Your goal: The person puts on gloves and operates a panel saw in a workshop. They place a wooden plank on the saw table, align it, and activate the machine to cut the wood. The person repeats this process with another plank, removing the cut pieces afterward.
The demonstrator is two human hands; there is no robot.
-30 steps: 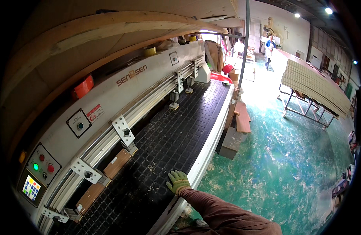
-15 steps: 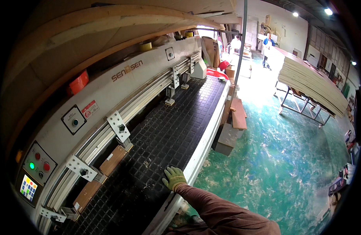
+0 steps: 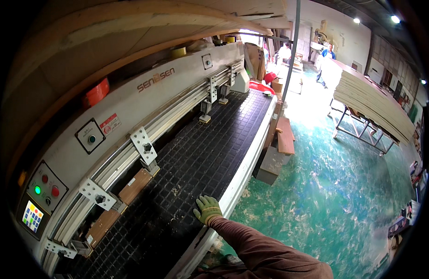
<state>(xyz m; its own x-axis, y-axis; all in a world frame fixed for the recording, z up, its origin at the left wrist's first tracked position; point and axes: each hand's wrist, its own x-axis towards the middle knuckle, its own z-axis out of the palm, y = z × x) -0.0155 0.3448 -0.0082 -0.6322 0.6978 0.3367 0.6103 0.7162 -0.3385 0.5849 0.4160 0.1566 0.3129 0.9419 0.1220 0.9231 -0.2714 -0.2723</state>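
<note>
Under your palm: black gridded table (image 3: pixel 200 153), near its front edge.
Your gloved hand (image 3: pixel 207 209): flat, fingers spread, gripping nothing.
Other hand: out of view.
Left of hand: wooden blocks (image 3: pixel 130 188) along the rail.

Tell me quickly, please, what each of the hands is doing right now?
Left hand: not in view.
Right hand: gloved, open, fingers spread, resting flat on the black gridded machine bed near its front edge, holding nothing.
</note>
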